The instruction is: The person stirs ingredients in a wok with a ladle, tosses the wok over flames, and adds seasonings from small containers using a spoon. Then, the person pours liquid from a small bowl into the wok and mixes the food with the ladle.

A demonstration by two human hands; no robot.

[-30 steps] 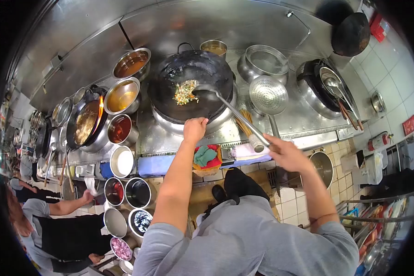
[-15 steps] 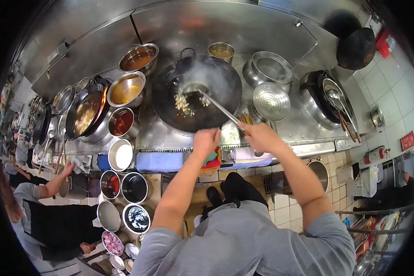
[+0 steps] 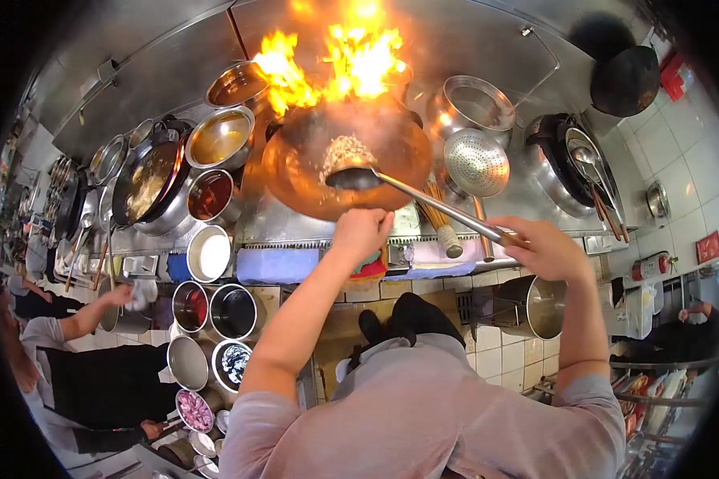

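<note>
Wok point(image 3: 295, 180) found over the range, rear side raised, flames point(image 3: 363, 60) standing high along its far edge. Food point(image 3: 347, 152) lies inside, with the bowl of the ladle point(image 3: 354, 178) against its near side. Left hand point(image 3: 363, 233): fingers curled closed at the wok's near rim (what they pinch is hidden). Right hand point(image 3: 545, 249): fingers wrapped around the ladle's handle end, well apart from the left. Strainer point(image 3: 477, 163) noted right of the wok; brush point(image 3: 449, 238) beneath the ladle's shaft. Co-worker's hand point(image 3: 120, 294), far left, holds a cloth point(image 3: 142, 294).
</note>
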